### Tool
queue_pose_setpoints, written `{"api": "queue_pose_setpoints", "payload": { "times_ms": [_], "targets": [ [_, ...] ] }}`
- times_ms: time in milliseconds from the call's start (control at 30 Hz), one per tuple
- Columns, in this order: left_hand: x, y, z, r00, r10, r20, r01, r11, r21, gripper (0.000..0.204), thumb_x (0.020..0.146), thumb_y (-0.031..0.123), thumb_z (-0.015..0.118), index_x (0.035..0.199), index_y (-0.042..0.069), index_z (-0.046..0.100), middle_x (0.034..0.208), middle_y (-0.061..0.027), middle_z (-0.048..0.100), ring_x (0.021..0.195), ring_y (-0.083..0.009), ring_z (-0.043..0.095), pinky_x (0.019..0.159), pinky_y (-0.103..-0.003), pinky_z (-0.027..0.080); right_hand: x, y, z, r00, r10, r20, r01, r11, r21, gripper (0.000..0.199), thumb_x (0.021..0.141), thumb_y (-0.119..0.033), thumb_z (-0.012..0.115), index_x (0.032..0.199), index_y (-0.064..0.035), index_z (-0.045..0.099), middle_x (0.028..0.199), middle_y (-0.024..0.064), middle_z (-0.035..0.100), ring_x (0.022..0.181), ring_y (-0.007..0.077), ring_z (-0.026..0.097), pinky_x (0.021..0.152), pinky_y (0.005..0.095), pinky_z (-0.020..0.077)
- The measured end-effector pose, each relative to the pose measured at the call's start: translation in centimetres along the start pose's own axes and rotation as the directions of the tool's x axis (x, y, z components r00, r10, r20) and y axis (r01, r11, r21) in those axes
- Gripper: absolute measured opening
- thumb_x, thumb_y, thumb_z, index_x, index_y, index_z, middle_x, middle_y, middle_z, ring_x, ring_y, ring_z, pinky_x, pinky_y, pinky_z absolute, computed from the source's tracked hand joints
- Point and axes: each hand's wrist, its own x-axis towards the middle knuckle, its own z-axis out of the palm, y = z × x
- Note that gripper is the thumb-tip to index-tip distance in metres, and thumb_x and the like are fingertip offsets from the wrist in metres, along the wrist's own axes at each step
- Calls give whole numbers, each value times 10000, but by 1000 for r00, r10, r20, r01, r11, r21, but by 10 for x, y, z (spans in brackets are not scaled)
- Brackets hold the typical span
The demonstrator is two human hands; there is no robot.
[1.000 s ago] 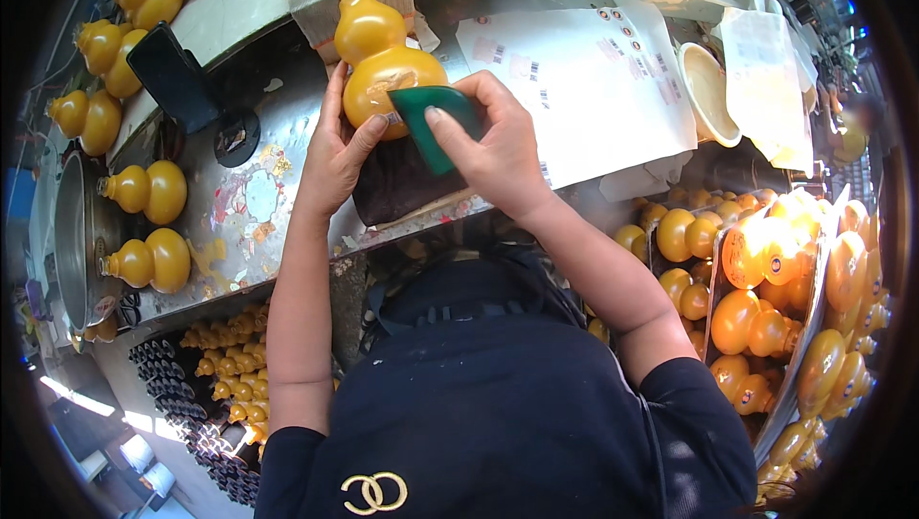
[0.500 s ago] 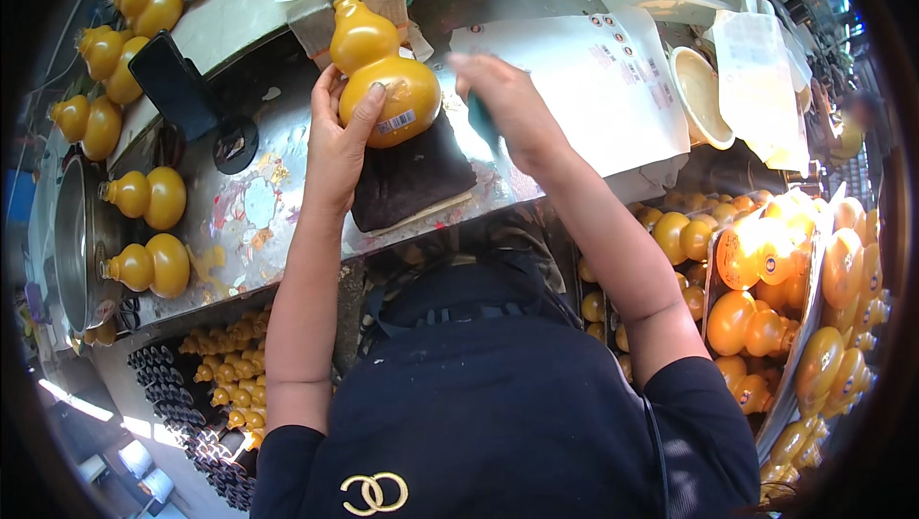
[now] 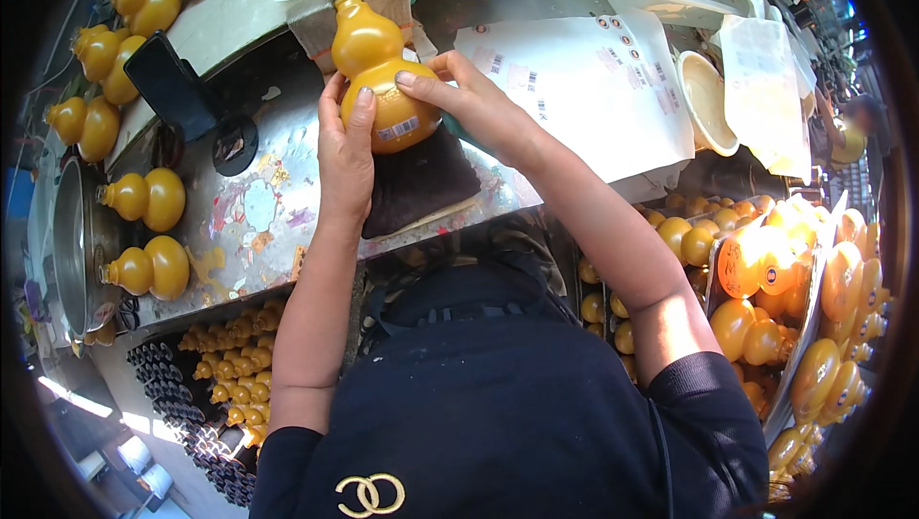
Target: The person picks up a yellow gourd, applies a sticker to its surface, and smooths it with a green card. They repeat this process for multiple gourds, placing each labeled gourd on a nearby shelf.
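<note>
Both hands are on one yellow gourd-shaped bottle (image 3: pixel 380 78), which lies tilted on a dark folded cloth (image 3: pixel 416 184) near the front of the metal counter (image 3: pixel 258 203), its narrow neck pointing away from the person toward a grey cloth pad (image 3: pixel 316 16). The left hand (image 3: pixel 347 150) cups the bottle's round lower bulb from the left, its fingers (image 3: pixel 362 102) laid nearly straight and close together up the side, the thumb hidden behind. The right hand (image 3: pixel 479 107) comes in from the right with its fingers (image 3: pixel 421 83) curled loosely over the top of the same bulb, the tips pressed flat on the surface just above a small pale label; whether it also holds something under the palm I cannot tell, though a sliver of green shows at its lower edge. So neither hand is spread wide: both are closed gently around the bottle. Just beyond the right hand lies a white sheet of stickers (image 3: pixel 593 88), and past that a cream bowl (image 3: pixel 706 102). To the left on the counter a black phone (image 3: pixel 172 88) leans on a round stand, with more yellow bottles (image 3: pixel 148 232) lying on their sides near a metal pot (image 3: pixel 72 241). A tray (image 3: pixel 814 270) of the same bottles stands at the person's right, and small yellow caps (image 3: pixel 235 366) fill a crate below the counter's front edge.
</note>
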Motion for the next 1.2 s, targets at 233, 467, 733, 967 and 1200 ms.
{"api": "queue_pose_setpoints", "payload": {
  "times_ms": [233, 467, 733, 967, 1200],
  "targets": [
    [8, 22, -7, 988, -139, 72, 135, 989, 58, 673, 927, 360, 589, 1390, -31, 295, 1335, -158, 432, 1248, -207, 433, 1064, -328, 323, 3, -1, -5, 999, 32, 15, -31, 996, -84, 680, 900, -513, 566, 1235, 63, 434, 1134, 155, 520, 1102, 186, 495, 978, 299, 375],
    [18, 13, -1, 994, -113, 2, 112, 993, 38, 671, 903, 325, 643, 1358, -50, 320, 1287, -159, 466, 1202, -204, 471, 1006, -315, 387, 1, 3, -2, 1000, -29, -4, 28, 989, -144, 662, 913, -528, 534, 1218, 54, 455, 1130, 145, 534, 1097, 187, 502, 981, 300, 371],
    [2, 10, -13, 995, -84, 50, 83, 996, 28, 725, 919, 401, 610, 1429, -3, 291, 1356, -143, 430, 1265, -205, 427, 1049, -310, 344, 1, 15, 0, 996, -81, -45, 70, 976, -207, 825, 839, -638, 559, 1238, 72, 431, 1163, 219, 515, 1064, 266, 551, 936, 354, 436],
    [-11, 7, -4, 991, -60, 117, 63, 998, -21, 675, 975, 399, 501, 1465, 27, 224, 1411, -126, 375, 1308, -202, 378, 1104, -338, 275, -7, 23, 9, 991, -116, -68, 108, 988, -113, 854, 838, -621, 582, 1292, 70, 369, 1218, 216, 476, 1157, 260, 493, 1004, 349, 385],
    [-12, 3, -8, 994, -45, 98, 52, 996, -75, 595, 1012, 367, 425, 1466, 35, 233, 1412, -118, 379, 1318, -197, 370, 1113, -352, 266, -10, 17, 7, 996, -67, -58, 71, 996, 62, 754, 876, -551, 580, 1261, 70, 398, 1196, 185, 499, 1124, 214, 498, 990, 318, 380]
  ]
}}
